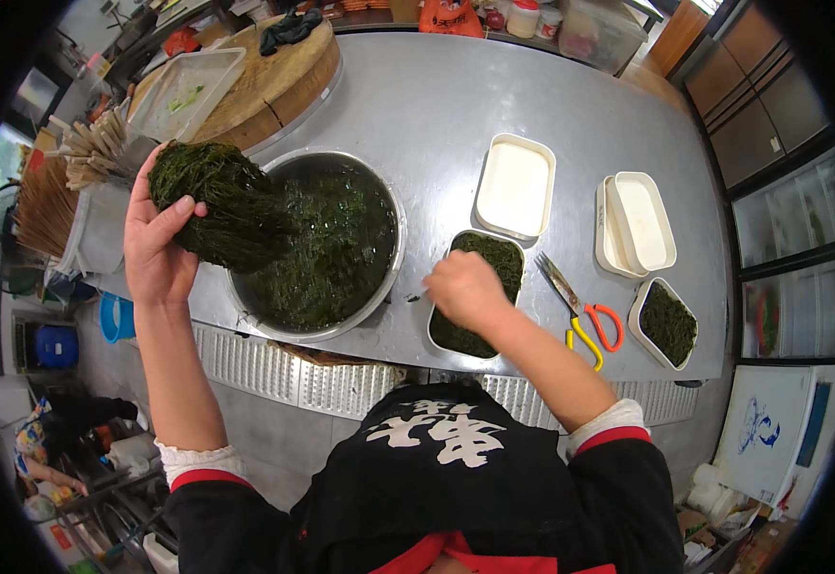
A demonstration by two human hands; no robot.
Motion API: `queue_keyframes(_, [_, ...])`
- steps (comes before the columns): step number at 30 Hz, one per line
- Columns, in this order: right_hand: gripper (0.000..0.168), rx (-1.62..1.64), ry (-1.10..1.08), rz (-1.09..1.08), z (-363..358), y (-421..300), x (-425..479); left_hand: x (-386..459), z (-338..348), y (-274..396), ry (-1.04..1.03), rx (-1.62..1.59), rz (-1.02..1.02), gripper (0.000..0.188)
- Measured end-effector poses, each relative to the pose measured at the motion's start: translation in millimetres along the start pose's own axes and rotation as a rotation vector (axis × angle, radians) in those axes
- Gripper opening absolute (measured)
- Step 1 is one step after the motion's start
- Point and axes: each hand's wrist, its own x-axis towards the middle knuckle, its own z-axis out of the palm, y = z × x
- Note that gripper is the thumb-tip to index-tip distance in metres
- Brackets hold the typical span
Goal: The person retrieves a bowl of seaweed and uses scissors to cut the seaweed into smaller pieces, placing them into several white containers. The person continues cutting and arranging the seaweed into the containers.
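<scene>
My left hand [166, 237] holds up a clump of dark green stringy seaweed or algae [216, 201] at the left rim of a round metal basin [397, 269]. More of the same strands lie in water inside the basin. My right hand [464, 287] hovers over or touches a white rectangular container [460, 353] filled with green strands; its fingertips are curled, and whether they pinch anything is unclear. Just right of it lie scissors with red and yellow handles [581, 308]. A white container without strands [516, 186] stands behind the filled one.
Two nested white containers [643, 222] and another filled one [665, 323] stand at the right of the metal table [417, 93]. At the back left, a clear tray [188, 93] rests on a round wooden chopping block [281, 86]. Another person [48, 445] is at the lower left.
</scene>
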Motion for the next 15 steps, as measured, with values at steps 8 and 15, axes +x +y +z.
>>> queue_keyframes(8, [0.013, -0.254, -0.457, 0.023, 35, -37, 28, -7, 1, 6, -0.006, -0.008, 0.0, 0.061])
queue_keyframes(15, [0.012, -0.15, -0.239, -0.01, 66, -54, 22, -11, -2, 5, 0.009, -0.006, -0.001, 0.061])
